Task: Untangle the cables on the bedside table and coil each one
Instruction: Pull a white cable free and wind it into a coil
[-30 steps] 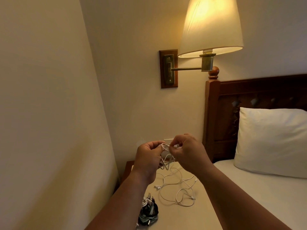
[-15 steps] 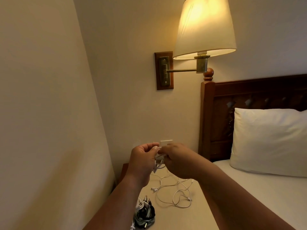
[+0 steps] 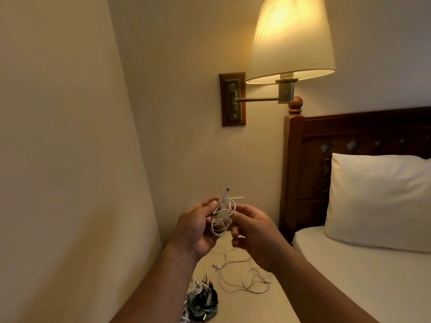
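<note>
You hold a small cable coil (image 3: 222, 216) in both hands, up above the bench (image 3: 256, 306).
The coil is a few uneven loops of thin white cable, with one plug end sticking up at 12 o'clock. Your left hand (image 3: 198, 229) has its fingers curled round the coil's 9 o'clock side. Your right hand (image 3: 254, 234), fingers bent, pinches the loops at 3 o'clock. At 5 o'clock from the coil a loose white cable (image 3: 242, 276) sprawls in open loops on the bench. At 6 o'clock a bundle of dark and pale cables (image 3: 203, 301) sits on the bench beside your left forearm.
</note>
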